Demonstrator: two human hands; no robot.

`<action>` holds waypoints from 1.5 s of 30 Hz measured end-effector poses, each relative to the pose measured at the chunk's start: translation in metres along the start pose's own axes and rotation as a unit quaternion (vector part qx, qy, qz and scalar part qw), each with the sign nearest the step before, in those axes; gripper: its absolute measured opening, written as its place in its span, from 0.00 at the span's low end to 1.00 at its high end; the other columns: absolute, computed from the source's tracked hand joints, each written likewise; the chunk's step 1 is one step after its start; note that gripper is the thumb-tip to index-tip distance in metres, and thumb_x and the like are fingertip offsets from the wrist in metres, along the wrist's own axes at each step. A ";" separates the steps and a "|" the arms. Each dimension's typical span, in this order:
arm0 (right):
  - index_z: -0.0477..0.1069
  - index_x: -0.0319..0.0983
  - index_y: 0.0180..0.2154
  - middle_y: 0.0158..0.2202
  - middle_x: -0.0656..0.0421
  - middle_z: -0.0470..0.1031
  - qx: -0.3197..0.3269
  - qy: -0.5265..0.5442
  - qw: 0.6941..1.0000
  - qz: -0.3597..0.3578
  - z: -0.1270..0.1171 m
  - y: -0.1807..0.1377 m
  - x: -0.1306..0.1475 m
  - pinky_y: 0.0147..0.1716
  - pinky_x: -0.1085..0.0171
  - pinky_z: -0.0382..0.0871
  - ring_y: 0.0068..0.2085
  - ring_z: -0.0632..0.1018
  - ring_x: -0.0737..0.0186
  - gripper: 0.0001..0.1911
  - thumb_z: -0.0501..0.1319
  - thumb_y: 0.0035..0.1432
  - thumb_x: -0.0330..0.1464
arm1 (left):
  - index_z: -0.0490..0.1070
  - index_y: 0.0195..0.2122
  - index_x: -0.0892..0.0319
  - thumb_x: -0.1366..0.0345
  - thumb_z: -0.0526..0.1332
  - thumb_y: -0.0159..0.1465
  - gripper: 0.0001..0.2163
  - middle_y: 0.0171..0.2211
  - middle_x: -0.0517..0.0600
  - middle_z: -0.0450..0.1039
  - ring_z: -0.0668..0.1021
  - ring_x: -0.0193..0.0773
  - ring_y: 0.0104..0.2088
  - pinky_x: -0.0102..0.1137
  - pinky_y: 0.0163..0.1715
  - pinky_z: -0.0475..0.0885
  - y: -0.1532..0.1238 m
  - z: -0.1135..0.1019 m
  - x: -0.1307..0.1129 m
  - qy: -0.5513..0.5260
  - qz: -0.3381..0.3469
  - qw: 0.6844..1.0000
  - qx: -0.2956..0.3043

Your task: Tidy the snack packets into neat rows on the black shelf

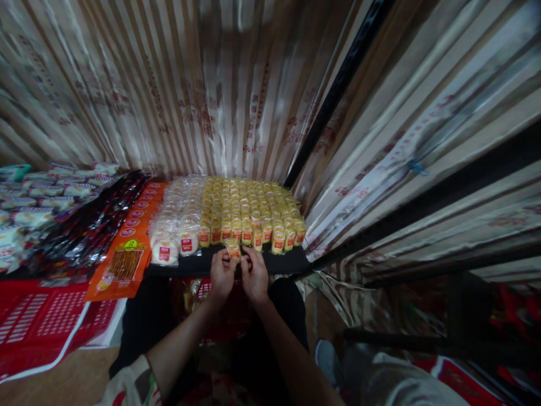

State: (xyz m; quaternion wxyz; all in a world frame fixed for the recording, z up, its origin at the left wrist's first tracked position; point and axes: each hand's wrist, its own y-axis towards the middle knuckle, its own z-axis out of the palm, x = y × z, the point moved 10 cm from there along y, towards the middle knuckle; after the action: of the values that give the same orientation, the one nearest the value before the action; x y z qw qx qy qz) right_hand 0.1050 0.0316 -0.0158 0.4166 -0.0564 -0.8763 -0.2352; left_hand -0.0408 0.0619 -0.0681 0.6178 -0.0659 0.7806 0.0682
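My left hand [221, 276] and my right hand [255, 275] meet at the front edge of a dark shelf [291, 263]. Both pinch one small yellow snack packet [233, 248] with a red label, held between the fingertips. Right behind it stand rows of the same yellow packets [249, 210], several deep. To their left lie white round packets [177, 220] with red labels.
Orange flat packets [127, 251] and black shiny packets [91, 225] lie further left, with pale packets [38, 197] beyond. A red plastic crate [46, 318] sits at lower left. Striped foil sheeting [236, 84] hangs behind and to the right. A black post [333, 96] rises at the shelf's corner.
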 end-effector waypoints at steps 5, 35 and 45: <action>0.70 0.38 0.47 0.44 0.51 0.69 -0.044 -0.100 0.994 -0.016 -0.023 -0.009 -0.025 0.48 0.56 0.65 0.47 0.70 0.58 0.18 0.47 0.60 0.33 | 0.68 0.37 0.60 0.64 0.56 0.57 0.08 0.31 0.46 0.64 0.71 0.30 0.24 0.29 0.29 0.72 -0.005 0.022 -0.012 0.035 0.017 0.999 0.030; 0.60 0.36 0.57 0.49 0.49 0.64 0.009 -0.129 0.989 -0.068 0.000 0.015 -0.035 0.50 0.56 0.65 0.51 0.66 0.56 0.29 0.47 0.53 0.22 | 0.69 0.39 0.57 0.59 0.57 0.57 0.11 0.28 0.44 0.69 0.70 0.29 0.24 0.25 0.28 0.66 0.001 0.038 -0.006 0.109 0.041 0.990 0.081; 0.60 0.39 0.58 0.48 0.51 0.66 0.022 -0.128 0.990 -0.048 0.004 0.020 -0.042 0.49 0.58 0.66 0.50 0.68 0.57 0.31 0.46 0.52 0.21 | 0.69 0.37 0.57 0.57 0.56 0.58 0.11 0.26 0.44 0.69 0.71 0.30 0.24 0.25 0.29 0.65 -0.003 0.037 -0.006 0.109 0.025 0.991 0.072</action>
State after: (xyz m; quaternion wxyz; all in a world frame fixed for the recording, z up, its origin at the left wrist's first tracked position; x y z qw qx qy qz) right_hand 0.1353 0.0550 -0.0424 0.2904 -0.0344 -0.9291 -0.2264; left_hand -0.0039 0.0663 -0.0704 0.5307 -0.0087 0.8473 0.0197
